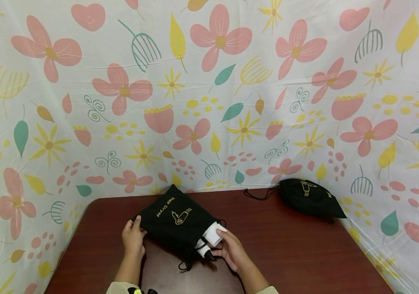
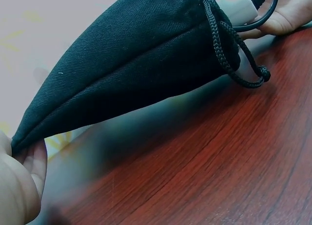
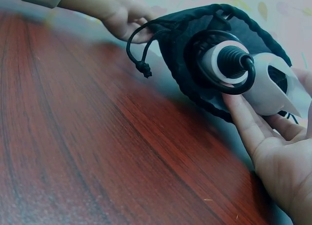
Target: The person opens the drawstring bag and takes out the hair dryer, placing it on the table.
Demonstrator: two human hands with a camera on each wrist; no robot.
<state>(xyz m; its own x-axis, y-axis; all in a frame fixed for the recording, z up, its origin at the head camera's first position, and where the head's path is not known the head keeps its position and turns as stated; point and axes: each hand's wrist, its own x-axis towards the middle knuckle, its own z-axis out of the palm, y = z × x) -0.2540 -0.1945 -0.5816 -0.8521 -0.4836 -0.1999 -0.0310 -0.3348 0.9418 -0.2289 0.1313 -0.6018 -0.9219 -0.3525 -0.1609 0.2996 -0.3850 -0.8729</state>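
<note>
A black drawstring bag [image 1: 172, 220] printed "Hair Dryer" is held tilted over the table, its mouth toward the right. My left hand [image 1: 133, 237] pinches the bag's closed-end corner between thumb and fingers. From the mouth stick out parts of a white hair dryer [image 1: 213, 233]: a flat white nozzle [image 3: 273, 83] and the handle end with a black ribbed cord sleeve [image 3: 233, 61]. The black cord loops round the handle. My right hand [image 1: 231, 250] grips the dryer, thumb on top of the nozzle and fingers beneath. The rest of the dryer is hidden inside the bag.
A second black drawstring bag [image 1: 306, 198], with a dryer picture on it, lies at the table's back right, its cord trailing left. The reddish-brown wooden table [image 1: 286, 253] meets a floral-patterned cloth [image 1: 194, 102] at the back and sides.
</note>
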